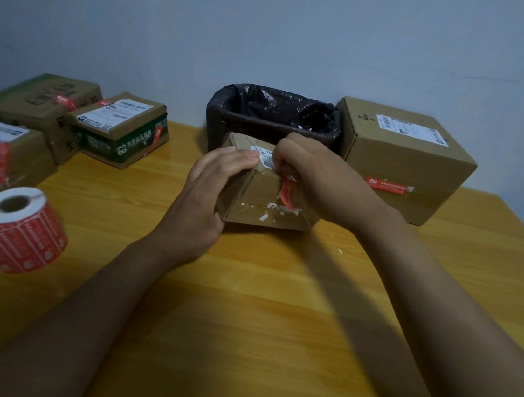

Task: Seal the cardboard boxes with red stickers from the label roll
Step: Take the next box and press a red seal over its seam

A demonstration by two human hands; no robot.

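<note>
Red sticker (288, 192) under right fingers (280, 164), box (257, 197)

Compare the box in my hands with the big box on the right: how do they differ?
The held box is smaller, tilted, and its red sticker is only partly pressed on. The big box stands flat by the bin, untouched, its sticker stuck flat across the front. Both are brown cardboard with white labels.
</note>
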